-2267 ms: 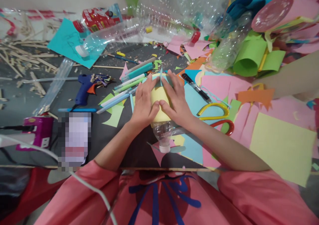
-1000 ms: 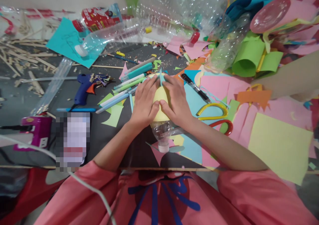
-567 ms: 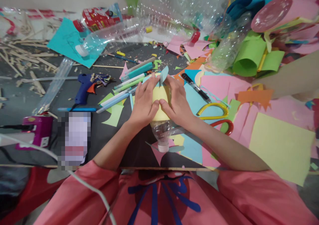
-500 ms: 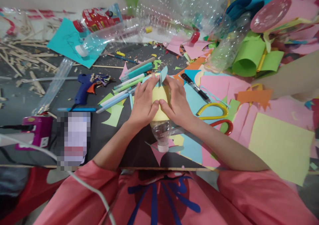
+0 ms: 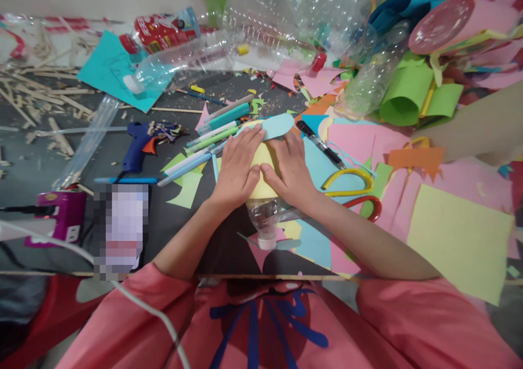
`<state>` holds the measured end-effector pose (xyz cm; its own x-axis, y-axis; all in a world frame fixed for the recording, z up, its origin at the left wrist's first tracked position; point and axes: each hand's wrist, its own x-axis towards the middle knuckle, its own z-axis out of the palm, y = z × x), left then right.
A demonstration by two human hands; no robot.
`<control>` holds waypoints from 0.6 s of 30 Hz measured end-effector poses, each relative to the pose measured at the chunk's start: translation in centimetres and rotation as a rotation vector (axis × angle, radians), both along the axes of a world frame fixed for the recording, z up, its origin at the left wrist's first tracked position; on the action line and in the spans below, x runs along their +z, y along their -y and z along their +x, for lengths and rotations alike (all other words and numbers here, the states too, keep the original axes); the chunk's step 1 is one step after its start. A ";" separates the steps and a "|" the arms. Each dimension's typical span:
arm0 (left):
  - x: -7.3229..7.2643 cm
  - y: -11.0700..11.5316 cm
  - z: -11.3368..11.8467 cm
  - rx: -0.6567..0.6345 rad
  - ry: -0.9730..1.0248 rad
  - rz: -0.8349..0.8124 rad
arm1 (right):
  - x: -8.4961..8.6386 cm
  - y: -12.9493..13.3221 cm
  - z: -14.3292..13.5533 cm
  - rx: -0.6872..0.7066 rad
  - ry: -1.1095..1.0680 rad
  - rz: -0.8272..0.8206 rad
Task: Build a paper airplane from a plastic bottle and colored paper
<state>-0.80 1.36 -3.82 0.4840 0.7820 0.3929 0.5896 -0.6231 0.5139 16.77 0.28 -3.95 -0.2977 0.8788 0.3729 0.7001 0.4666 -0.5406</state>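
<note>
Left of the yellow-wrapped bottle [image 5: 267,222] lies the blue glue gun [image 5: 138,143], then the markers [image 5: 223,134] nearer it on the tabletop [image 5: 171,227]. Your left hand [image 5: 237,167] curves round its left side, fingers together; the pale blue paper piece [image 5: 278,126] sits at its far end. Your right hand [image 5: 291,167] cups its right side, fingers bent. Right of it rest the black pen [image 5: 321,143] and yellow-and-red-handled scissors [image 5: 362,182].

The wrapper [image 5: 265,186] is yellow, the paper tab [image 5: 278,126] apparently plain pale blue.
</note>
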 end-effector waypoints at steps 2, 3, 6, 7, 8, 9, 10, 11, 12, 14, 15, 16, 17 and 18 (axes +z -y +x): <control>0.0 0.0 0.0 -0.004 0.005 -0.009 | 0.1 0.0 0.0 -0.007 0.004 0.012; 0.0 0.0 0.0 -0.005 0.006 -0.009 | 0.1 0.0 0.0 -0.007 0.002 0.022; 0.0 0.0 0.0 -0.002 0.001 -0.001 | 0.2 0.0 -0.1 -0.006 -0.023 0.056; 0.0 0.0 -0.1 0.001 -0.002 0.000 | 0.1 0.1 -0.2 -0.006 -0.043 0.070; -0.1 0.0 -0.1 0.005 -0.005 0.000 | 0.1 0.1 -0.3 -0.003 -0.067 0.083; -0.1 0.1 -0.1 0.007 -0.009 -0.001 | 0.1 0.1 -0.4 -0.001 -0.093 0.097; -0.2 0.1 0.0 0.009 -0.011 -0.001 | 0.0 0.2 -0.4 0.002 -0.119 0.116; -0.2 0.1 0.0 0.011 -0.012 0.000 | 0.0 0.2 -0.5 0.004 -0.142 0.137; -0.3 0.1 0.0 0.014 -0.013 0.001 | -0.1 0.2 -0.5 0.006 -0.157 0.156; -0.5 0.1 0.1 0.022 -0.009 0.013 | 0.0 0.3 -0.5 0.014 -0.162 0.172; -0.5 0.1 0.1 0.026 -0.006 0.021 | 0.0 0.2 -0.5 0.020 -0.158 0.164; -0.5 0.2 0.1 0.030 -0.005 0.028 | 0.1 0.2 -0.5 0.029 -0.151 0.144; -0.6 0.2 0.1 0.033 -0.006 0.031 | 0.2 0.2 -0.5 0.036 -0.141 0.122; -0.6 0.1 0.2 0.036 -0.008 0.031 | 0.3 0.2 -0.5 0.039 -0.132 0.104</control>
<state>-0.63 1.21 -4.38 0.4591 0.7863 0.4136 0.6158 -0.6172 0.4899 16.28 0.07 -3.66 -0.2732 0.8220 0.4997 0.6066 0.5504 -0.5737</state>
